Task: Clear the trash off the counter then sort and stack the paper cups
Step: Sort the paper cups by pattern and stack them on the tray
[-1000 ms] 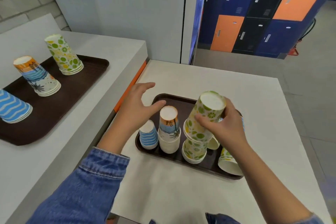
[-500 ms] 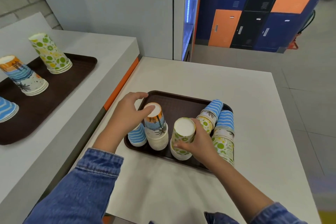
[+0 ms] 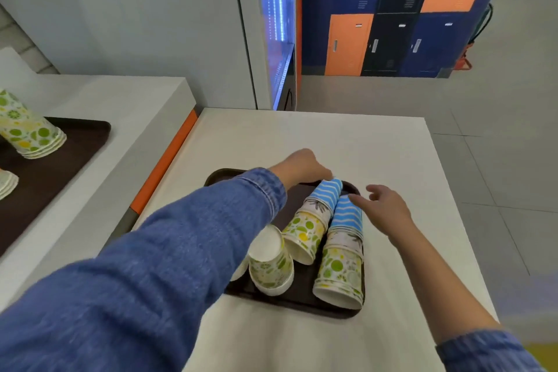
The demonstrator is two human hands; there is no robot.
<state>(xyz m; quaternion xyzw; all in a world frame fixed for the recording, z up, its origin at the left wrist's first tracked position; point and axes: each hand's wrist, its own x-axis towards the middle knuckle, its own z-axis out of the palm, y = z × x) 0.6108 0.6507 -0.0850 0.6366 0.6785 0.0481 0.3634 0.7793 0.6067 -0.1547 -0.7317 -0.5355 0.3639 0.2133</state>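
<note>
Both arms are out over the brown tray [image 3: 302, 303] on the white table [image 3: 302, 136]. Two mixed stacks of paper cups lie on their sides there, side by side, blue-striped ends pointing away: the inner stack [image 3: 305, 232] and the outer stack [image 3: 342, 263]. The left hand [image 3: 302, 164] reaches across to the inner stack's far tip. Its fingers curl out of sight, so I can't tell whether it grips. The right hand [image 3: 388, 210] hovers with fingers spread, one fingertip seemingly touching the outer stack's blue end. A green-patterned cup [image 3: 270, 266] stands upside down near the tray's front edge. Over on the left counter [image 3: 120, 100], another tray [image 3: 75, 154] holds a lime-print stack [image 3: 27, 130].
</note>
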